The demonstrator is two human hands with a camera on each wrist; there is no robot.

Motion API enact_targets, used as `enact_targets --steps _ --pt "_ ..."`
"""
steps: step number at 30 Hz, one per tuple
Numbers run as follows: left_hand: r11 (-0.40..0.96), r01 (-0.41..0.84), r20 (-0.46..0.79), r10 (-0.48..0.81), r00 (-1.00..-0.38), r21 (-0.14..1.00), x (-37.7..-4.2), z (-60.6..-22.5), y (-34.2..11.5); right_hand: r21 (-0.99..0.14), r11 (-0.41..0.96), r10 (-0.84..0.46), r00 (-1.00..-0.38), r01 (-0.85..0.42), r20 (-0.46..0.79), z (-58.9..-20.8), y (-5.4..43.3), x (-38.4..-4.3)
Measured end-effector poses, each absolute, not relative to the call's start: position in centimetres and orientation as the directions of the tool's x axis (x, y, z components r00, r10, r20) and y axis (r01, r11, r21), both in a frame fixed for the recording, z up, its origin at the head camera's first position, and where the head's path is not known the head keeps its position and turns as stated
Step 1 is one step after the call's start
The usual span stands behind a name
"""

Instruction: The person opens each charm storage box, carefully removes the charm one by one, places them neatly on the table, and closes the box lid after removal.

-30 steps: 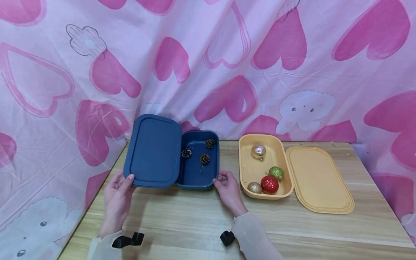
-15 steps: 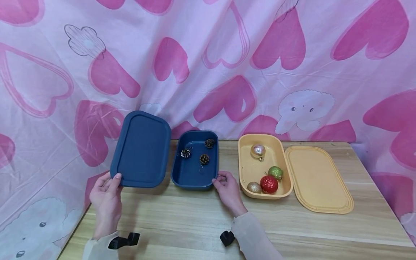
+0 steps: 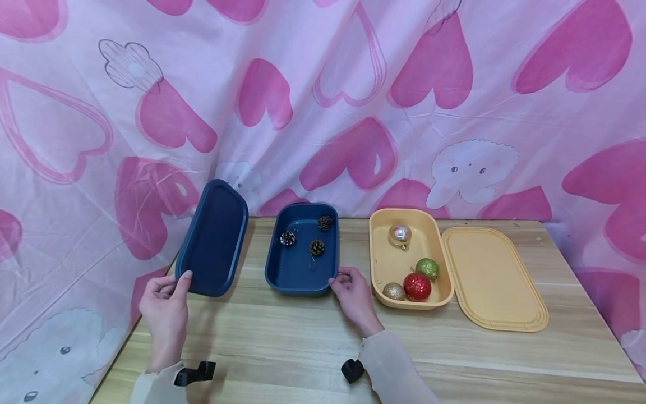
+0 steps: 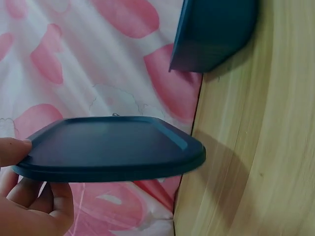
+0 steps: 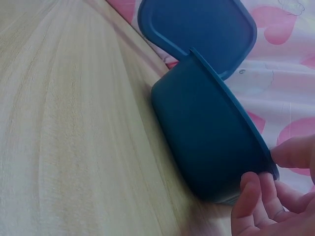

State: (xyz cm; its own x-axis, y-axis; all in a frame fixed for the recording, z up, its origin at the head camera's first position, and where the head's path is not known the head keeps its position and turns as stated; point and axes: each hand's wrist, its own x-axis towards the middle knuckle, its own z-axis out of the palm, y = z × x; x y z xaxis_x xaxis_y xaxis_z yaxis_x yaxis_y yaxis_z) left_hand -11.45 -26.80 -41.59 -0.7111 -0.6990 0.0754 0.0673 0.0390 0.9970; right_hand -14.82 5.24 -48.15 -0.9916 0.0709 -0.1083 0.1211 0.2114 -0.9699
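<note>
My left hand (image 3: 165,311) pinches the near-left corner of a dark blue lid (image 3: 214,241), held tilted on its side at the left of the table. Its thumb lies on one face of the lid (image 4: 108,142) and the curled fingers behind the other, as the left wrist view shows. The matching blue box (image 3: 295,272) stands uncovered beside it, with pine cones (image 3: 317,247) inside. At the box's near right corner, my right hand (image 3: 353,297) grips the rim between thumb and fingers. In the right wrist view those fingers curl against the box wall (image 5: 211,132).
A yellow box (image 3: 381,264) to the right holds several baubles, among them a red one (image 3: 417,287) and a green one (image 3: 427,269). Its yellow lid (image 3: 494,278) lies flat at its right. A pink heart-patterned curtain (image 3: 282,33) hangs behind and left of the wooden table (image 3: 282,353).
The blue lid has moved left, away from the blue box, and tipped steeply so it looks narrower. My left hand moved left with it; my right hand stayed on the box's corner.
</note>
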Motion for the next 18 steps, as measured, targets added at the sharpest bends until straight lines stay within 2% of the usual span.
enact_targets --steps 6,15,18 --pt "0.186 0.024 0.148 -0.689 -0.709 0.982 -11.8 -42.2 -26.7 -0.97 0.209 0.07 -0.991 0.123 -0.11 -48.1 5.2 -14.8" --pt "0.399 -0.002 0.26 -0.602 -0.755 0.917 -12.3 -43.2 -26.2 -0.971 0.207 0.065 -0.992 0.12 -0.109 -48.2 5.3 -14.8" --pt "0.433 -0.007 0.271 -0.577 -0.771 0.901 -12.4 -43.5 -25.9 -0.97 0.211 0.064 -0.992 0.12 -0.109 -48.3 5.3 -14.9"
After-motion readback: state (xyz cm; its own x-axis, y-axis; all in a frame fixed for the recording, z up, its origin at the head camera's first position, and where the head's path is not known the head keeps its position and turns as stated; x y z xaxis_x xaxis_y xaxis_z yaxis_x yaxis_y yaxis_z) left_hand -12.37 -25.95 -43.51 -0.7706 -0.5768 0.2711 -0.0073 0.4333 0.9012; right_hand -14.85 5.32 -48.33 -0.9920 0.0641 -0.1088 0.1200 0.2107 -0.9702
